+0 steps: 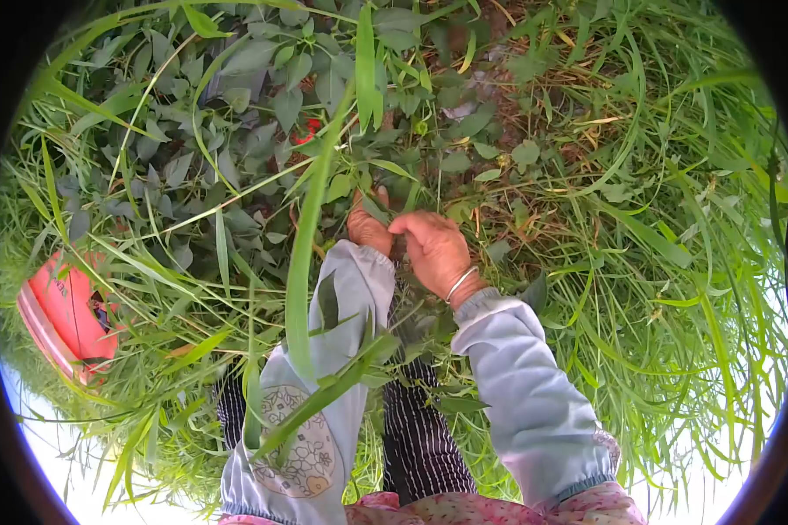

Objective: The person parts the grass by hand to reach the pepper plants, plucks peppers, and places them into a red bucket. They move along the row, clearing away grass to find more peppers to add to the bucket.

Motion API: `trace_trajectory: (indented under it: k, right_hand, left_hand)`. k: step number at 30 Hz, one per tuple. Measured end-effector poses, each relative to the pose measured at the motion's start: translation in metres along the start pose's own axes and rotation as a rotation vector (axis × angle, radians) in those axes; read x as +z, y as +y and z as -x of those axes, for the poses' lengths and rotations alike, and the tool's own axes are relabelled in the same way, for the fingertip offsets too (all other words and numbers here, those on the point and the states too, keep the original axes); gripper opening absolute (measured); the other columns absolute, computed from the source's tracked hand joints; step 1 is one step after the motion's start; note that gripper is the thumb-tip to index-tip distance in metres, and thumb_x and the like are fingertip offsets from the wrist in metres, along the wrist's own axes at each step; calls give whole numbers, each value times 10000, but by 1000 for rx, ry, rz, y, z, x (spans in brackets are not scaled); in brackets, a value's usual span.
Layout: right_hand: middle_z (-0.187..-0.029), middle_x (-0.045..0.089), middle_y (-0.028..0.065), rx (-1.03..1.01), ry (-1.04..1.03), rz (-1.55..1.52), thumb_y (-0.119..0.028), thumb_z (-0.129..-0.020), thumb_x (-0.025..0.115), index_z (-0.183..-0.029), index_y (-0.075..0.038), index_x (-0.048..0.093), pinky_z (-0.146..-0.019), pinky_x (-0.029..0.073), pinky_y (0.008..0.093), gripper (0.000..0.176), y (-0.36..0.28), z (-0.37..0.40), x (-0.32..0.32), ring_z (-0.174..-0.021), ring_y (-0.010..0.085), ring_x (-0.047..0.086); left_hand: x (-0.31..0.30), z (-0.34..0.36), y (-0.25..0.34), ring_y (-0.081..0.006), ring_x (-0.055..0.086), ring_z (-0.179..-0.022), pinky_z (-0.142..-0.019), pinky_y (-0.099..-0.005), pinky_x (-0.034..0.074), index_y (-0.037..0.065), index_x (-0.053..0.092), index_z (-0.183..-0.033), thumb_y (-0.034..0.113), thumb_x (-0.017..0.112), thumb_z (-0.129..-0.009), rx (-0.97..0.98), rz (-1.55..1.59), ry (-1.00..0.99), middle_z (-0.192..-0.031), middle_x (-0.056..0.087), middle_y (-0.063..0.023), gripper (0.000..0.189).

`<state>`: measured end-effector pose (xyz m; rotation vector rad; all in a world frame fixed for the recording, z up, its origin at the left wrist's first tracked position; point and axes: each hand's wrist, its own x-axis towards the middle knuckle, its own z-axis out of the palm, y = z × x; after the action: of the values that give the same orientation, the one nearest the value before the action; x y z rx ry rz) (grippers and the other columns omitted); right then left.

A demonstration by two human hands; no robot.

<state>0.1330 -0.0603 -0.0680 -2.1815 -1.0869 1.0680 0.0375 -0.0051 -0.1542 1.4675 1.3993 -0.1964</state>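
Observation:
My left hand (369,229) is in among the leaves of a broad-leaved plant (341,185) at the middle of the view. Its fingers look closed, and a green leaf covers part of them. Close beside it on the right, my right hand (438,255) is bent inward, with its curled fingers reaching toward the left hand. Whatever either hand grips is hidden by fingers and foliage. Red peppers (306,131) show between leaves, up and to the left of my hands.
Tall grass surrounds the plants, and one long blade (302,280) crosses in front of my left sleeve. A pink-red bag (74,315) rests in the grass at left. Dry straw (534,206) covers ground to the right. Dark striped trousers (420,437) show below.

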Motion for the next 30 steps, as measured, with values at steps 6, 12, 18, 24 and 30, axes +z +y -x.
trace_trajectory:
  k: [6,12,18,24,30]
  right_hand:
    - [-900,625,44,204,71,-353,27,-799,533,-944,-69,600,-677,468,265,186,7,-6,0,-799,149,610]
    - [-901,639,126,563,255,-709,-45,-824,497,-1137,19,532,-603,507,274,322,17,-70,-25,-679,192,648]
    - [-1077,581,148,738,90,-620,-53,-844,486,-1229,30,434,-581,524,257,397,27,-112,-35,-827,207,633]
    - [-871,632,164,184,56,102,-197,-810,554,-950,-76,621,-736,485,371,197,-4,-87,-24,-811,312,619]
    - [-837,641,121,66,116,-44,-156,-800,585,-909,-105,628,-660,491,344,128,-77,-101,-30,-746,277,631]
  left_hand:
    - [-16,6,-1,-301,624,-732,-652,-360,481,50,610,-957,191,567,-787,121,95,-26,-861,659,-137,224]
    - [-33,4,7,-387,579,-759,-657,-427,448,25,613,-877,249,490,-794,55,-40,-99,-805,621,-200,270]
    - [-36,-7,-8,-313,614,-740,-657,-373,482,64,645,-887,218,496,-835,160,-169,-203,-813,643,-159,220]
    - [-44,3,-5,-230,602,-629,-539,-313,511,53,520,-1159,26,423,-858,428,-551,-382,-831,612,-81,317]
    - [-58,26,10,-281,614,-602,-576,-372,481,41,585,-904,105,516,-827,61,-42,-150,-645,599,-148,122]
